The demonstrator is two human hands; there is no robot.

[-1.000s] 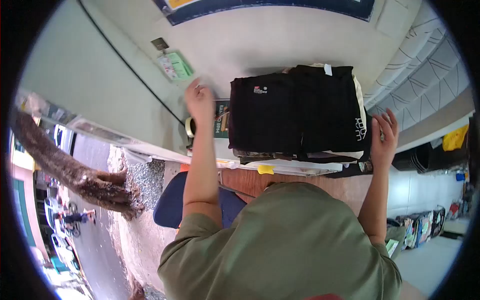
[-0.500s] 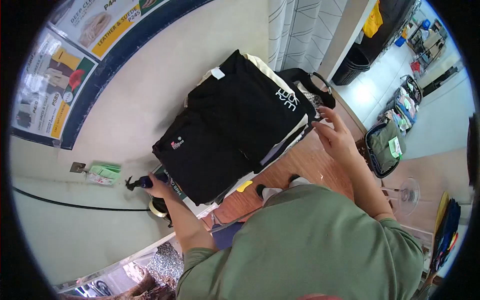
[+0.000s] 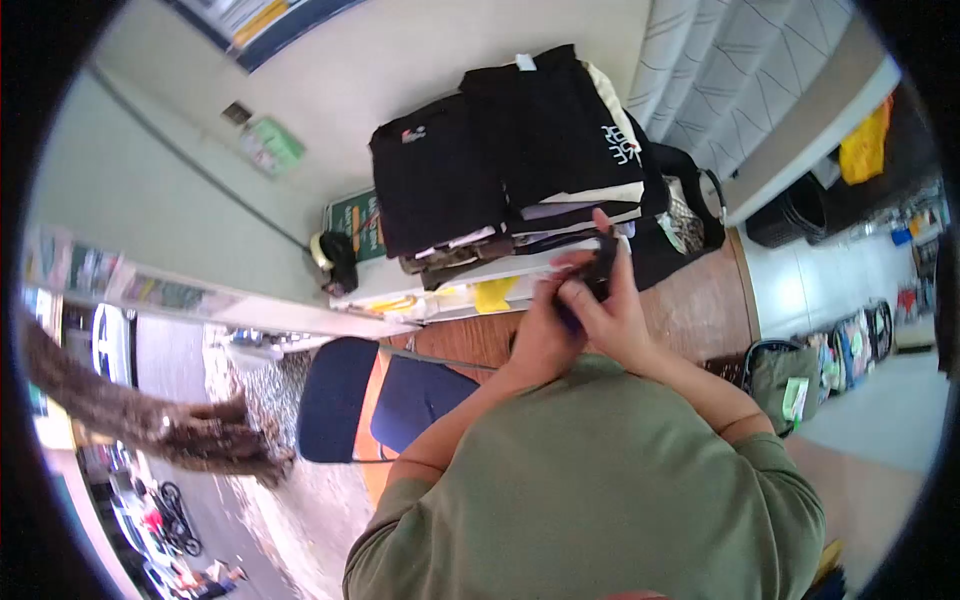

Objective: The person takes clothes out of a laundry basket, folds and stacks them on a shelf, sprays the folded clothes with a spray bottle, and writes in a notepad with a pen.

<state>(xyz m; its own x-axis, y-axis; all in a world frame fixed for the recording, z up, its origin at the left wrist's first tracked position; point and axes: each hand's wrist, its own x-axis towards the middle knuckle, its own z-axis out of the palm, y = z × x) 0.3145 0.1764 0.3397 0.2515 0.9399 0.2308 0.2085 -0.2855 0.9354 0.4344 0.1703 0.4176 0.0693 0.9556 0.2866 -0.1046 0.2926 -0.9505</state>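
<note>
In front of my chest, both hands are closed around a small dark blue and black object (image 3: 600,272). Its kind is unclear; a thin black part sticks out at the top. My left hand (image 3: 545,335) grips the lower end, and much of the object is hidden behind the fingers. Higher up and to the right, my right hand (image 3: 617,312) holds it with curled fingers. Beyond the hands, two stacks of folded clothes lie side by side on a white shelf. A black folded garment (image 3: 435,180) tops the left one, and a black shirt with white lettering (image 3: 550,130) tops the right one.
A black bag (image 3: 690,205) sits right of the stacks. A dark blue folding chair (image 3: 335,400) stands at lower left. Black bins (image 3: 790,212) and a laundry basket of clothes (image 3: 780,385) are on the right. A tape roll (image 3: 320,252) lies by the wall.
My left hand has brought the dark object from the left end of the shelf to my chest. My right hand has left the clothes' right side and joined it. The view has turned left.
</note>
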